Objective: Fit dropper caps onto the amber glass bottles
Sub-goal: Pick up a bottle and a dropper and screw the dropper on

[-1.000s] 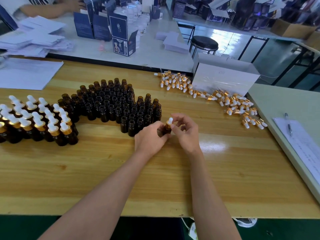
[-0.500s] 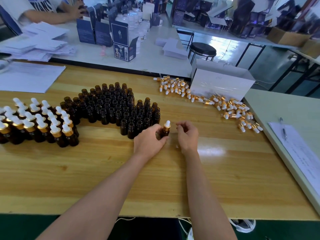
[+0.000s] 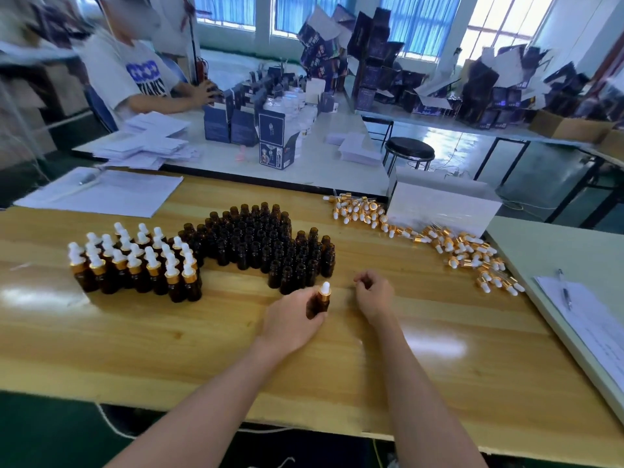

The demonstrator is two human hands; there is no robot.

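Left hand (image 3: pixel 293 319) grips a capped amber bottle (image 3: pixel 319 304), fingers and thumb wrapped round the glass body. The white-bulb dropper cap (image 3: pixel 325 289) with its gold collar sits on the neck. The bottle is roughly upright, just in front of the uncapped amber bottles (image 3: pixel 263 246); can't tell if its base touches the wooden table (image 3: pixel 202 349). Right hand (image 3: pixel 374 293) is just beside it, apart from the bottle, fingers loosely curled, holding nothing, heel on the table. Finished capped bottles (image 3: pixel 135 265) stand in a block at the left, touching the uncapped cluster. Loose dropper caps (image 3: pixel 456 246) lie scattered at the far right, running along the front of a white box (image 3: pixel 442 207). Paper sheets (image 3: pixel 101 194) at far left; pen (image 3: pixel 564 292) on papers at the right edge.
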